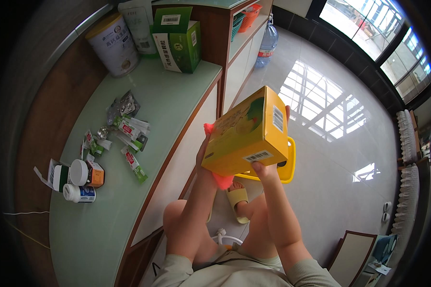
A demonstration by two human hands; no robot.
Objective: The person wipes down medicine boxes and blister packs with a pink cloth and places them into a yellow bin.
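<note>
Both hands hold up a yellow cardboard box (237, 132), tilted in front of my knees. It bears a fruit picture and printed barcodes. My left hand (203, 149) grips its left side, together with a pinkish-red cloth (223, 181) whose ends stick out above and below that hand. My right hand (267, 171) grips the near right corner, thumb on the end with a barcode; most of its fingers are hidden behind the box. Partly covered by the box, a yellow plastic container (291, 161) stands on the floor beyond my feet.
A glass-topped cabinet (104, 229) on the left carries medicine sachets (133, 165), blister packs (124, 107), small bottles (79, 193), a large can (113, 46) and a green box (177, 43). A water bottle (267, 43) stands beside the shelf unit (233, 79).
</note>
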